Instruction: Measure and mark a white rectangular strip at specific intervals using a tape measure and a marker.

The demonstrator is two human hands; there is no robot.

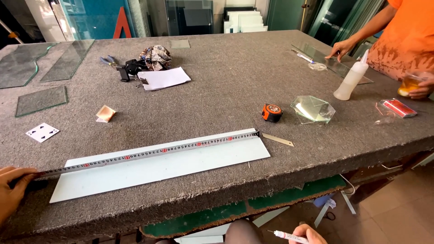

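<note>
Our left hand (12, 190) pins a tape measure's blade (149, 154) flat along the long white strip (153, 169) at the table's (226, 81) near edge, fully stretched, while our right hand (307, 234), below that edge, grips an unused pen (289, 236).

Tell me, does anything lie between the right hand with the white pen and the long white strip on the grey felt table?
Only the table's front edge. The right hand holds the white pen below it, and nothing lies on the felt before the long white strip.
</note>
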